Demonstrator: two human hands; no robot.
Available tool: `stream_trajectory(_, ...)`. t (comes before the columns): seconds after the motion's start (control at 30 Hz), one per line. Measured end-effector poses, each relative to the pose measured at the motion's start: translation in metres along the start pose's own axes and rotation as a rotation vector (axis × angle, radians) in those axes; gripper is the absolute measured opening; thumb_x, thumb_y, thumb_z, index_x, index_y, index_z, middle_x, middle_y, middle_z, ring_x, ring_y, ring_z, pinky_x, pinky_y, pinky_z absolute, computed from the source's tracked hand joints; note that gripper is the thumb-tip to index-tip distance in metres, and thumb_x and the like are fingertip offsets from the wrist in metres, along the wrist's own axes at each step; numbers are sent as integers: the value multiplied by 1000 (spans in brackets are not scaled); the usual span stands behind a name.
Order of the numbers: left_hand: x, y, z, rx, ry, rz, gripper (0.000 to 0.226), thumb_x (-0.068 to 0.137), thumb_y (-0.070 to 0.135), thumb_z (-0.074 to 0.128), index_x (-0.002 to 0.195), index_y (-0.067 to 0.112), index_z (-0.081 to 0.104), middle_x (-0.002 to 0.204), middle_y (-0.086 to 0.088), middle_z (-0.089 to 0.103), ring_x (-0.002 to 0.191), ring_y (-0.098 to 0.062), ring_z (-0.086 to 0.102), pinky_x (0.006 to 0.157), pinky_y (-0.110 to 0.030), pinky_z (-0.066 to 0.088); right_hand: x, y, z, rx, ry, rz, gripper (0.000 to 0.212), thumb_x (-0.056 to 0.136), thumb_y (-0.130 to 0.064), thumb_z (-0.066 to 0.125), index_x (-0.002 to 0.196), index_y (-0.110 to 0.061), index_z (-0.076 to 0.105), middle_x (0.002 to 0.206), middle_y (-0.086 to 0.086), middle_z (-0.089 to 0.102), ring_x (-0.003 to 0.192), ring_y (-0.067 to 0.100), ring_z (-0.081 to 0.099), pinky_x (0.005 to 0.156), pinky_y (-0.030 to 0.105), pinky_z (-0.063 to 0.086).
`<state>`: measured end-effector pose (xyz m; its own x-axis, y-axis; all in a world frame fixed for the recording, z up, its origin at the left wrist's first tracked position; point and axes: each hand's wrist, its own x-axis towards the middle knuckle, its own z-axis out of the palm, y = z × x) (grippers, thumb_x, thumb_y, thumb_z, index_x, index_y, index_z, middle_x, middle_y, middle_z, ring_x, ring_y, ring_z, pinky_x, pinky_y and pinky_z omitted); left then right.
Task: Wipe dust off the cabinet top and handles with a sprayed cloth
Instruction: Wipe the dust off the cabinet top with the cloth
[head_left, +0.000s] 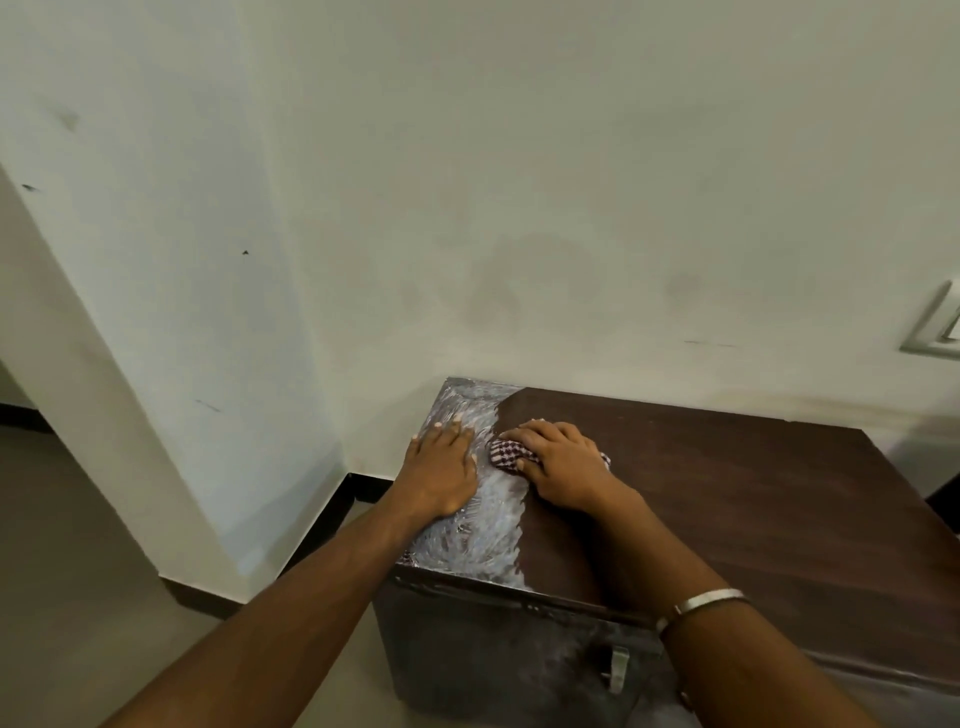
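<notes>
handle (619, 669) on cabinet front, nearest | left hand (442, 470) flat, open, on dusty left strip of cabinet top (753, 499) | right hand (563, 464) pressing checkered cloth (506, 455) at dust edge | wall (467, 182) behind

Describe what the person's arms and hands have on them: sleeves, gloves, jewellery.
Both forearms are bare, with no sleeves in view and no gloves. The left hand and its wrist carry nothing. The right hand shows no ring that can be made out; on that wrist sits a plain silver-coloured metal bangle, a thin smooth band.
</notes>
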<state>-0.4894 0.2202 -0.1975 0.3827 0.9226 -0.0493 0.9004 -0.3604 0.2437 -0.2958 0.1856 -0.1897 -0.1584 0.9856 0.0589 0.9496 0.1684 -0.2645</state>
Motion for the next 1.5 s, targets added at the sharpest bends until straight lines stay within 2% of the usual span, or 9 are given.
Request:
stream_trajectory(0.1,-6,1,0,12,7,7,55,104,34,23,155,21,11,164,-3,5,150,-24,3,121,-45,4,7,-10,1,-1,17,43,42,100,-43,38,142,-46,33,153,-14,28,142,21,18,115,44,17)
stream_trajectory(0.3,-13,3,-1,14,-3,-4,54,104,34,22,156,21,10,164,-2,5,150,-24,2,121,-44,3,-18,-9,7,8,28,-65,43,99,-44,39,142,-46,33,151,-16,30,140,18,21,114,43,19)
stream_trajectory(0.53,-23,0,-1,18,-11,0,55,104,33,22,156,23,6,164,-1,4,150,-23,0,122,-44,2,-3,-18,5,-9,23,20,43,99,-44,39,141,-46,34,151,-15,30,140,20,20,115,44,19)
stream_trajectory(0.73,-24,0,0,21,-12,-9,55,104,33,22,156,22,6,164,-1,4,150,-23,0,121,-44,1,-31,-17,8,20,30,-84,42,99,-43,39,141,-46,34,151,-16,30,139,16,21,113,42,18)
stream_trajectory(0.93,-32,-2,-1,12,-20,-8,55,104,33,22,156,21,7,164,-1,3,150,-23,-1,121,-44,1,-23,-21,4,10,22,3,42,99,-43,39,140,-46,35,150,-15,31,140,19,21,113,44,19)
stream_trajectory(1.17,-35,-3,-2,19,-19,-11,55,105,34,22,156,21,8,164,-1,4,150,-23,0,121,-45,3,-49,-26,7,36,16,-108,41,99,-43,40,140,-46,37,150,-18,32,138,16,23,112,41,20)
stream_trajectory(1.37,-46,-5,-5,11,-32,-9,55,105,32,23,156,20,9,164,-2,3,150,-24,1,121,-45,4,-40,-33,2,27,0,-8,42,99,-42,41,140,-47,36,150,-16,31,139,18,22,113,42,19)
stream_trajectory(1.5,-49,-5,-5,12,-27,-4,54,105,32,23,156,20,9,164,-2,3,150,-24,0,121,-45,4,-54,-40,11,45,24,-86,41,99,-45,40,139,-47,37,150,-17,32,139,17,22,114,43,20)
